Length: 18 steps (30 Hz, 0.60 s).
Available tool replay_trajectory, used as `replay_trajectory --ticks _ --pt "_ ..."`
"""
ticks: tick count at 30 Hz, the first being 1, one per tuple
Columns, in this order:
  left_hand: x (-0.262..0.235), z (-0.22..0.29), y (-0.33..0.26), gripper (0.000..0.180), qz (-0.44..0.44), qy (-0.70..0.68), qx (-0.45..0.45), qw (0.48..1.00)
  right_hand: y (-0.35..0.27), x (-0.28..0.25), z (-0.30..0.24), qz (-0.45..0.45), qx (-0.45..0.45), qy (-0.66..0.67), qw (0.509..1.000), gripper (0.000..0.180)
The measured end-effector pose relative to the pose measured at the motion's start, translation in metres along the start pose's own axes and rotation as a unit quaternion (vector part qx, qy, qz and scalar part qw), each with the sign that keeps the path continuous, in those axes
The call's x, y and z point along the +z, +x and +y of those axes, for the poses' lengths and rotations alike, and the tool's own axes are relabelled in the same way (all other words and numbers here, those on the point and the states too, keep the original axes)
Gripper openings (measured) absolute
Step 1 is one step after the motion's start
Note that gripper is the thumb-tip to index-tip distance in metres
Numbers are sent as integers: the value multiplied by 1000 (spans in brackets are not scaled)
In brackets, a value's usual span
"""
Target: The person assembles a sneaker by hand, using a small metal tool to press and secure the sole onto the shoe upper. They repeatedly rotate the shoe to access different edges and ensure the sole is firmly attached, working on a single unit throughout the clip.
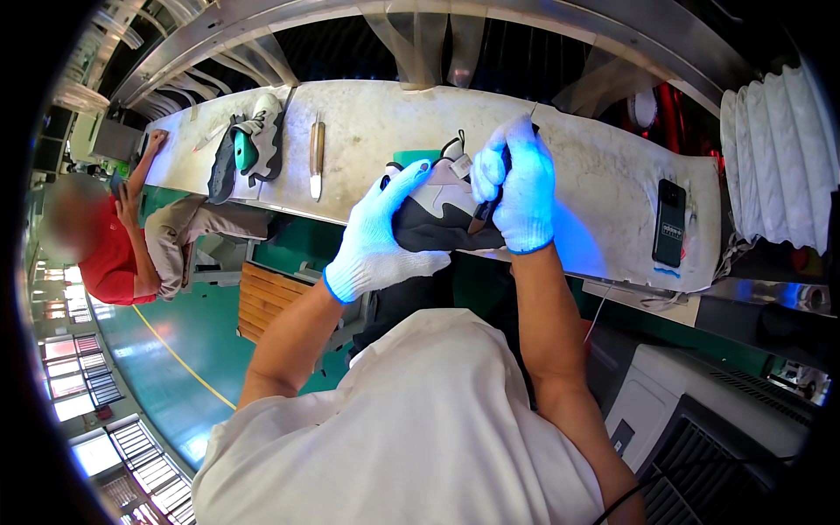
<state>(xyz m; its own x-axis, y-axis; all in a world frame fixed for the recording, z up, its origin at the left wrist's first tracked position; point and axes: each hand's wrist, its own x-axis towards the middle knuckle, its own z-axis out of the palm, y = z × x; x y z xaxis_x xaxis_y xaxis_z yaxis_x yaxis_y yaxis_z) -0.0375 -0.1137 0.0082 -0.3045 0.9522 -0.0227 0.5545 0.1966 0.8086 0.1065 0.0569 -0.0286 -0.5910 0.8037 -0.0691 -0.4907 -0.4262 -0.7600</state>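
At bench edge | shoe (pixel 437 219) lengthwise left-right | left hand (pixel 381 236) grips shoe | right hand (pixel 521 188) grips tool (pixel 483 214)

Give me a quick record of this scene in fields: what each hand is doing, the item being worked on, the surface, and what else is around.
left hand: gloved, gripping the dark side of the shoe
right hand: gloved, closed on a small tool with its tip at the shoe
shoe: grey, white and black, held above the near edge of the bench
surface: long pale workbench
on the bench: second shoe with teal parts, wooden-handled knife, black phone
nearby: a seated person in a red shirt at the far left
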Motion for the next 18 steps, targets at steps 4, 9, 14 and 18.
replay_trajectory --ticks 4,9,14,18 --pt "-1 -13 2 117 -4 -16 15 1000 4 14 3 93 -10 -71 993 48" --pt "0 -28 1 126 -14 -16 47 999 -2 22 4 112 -11 -90 990 43" --pt "-1 -14 4 125 -19 -8 39 999 -11 25 4 102 -39 -79 991 37" --pt "2 -5 10 129 -32 0 -1 999 -15 21 6 104 -44 -73 991 34"
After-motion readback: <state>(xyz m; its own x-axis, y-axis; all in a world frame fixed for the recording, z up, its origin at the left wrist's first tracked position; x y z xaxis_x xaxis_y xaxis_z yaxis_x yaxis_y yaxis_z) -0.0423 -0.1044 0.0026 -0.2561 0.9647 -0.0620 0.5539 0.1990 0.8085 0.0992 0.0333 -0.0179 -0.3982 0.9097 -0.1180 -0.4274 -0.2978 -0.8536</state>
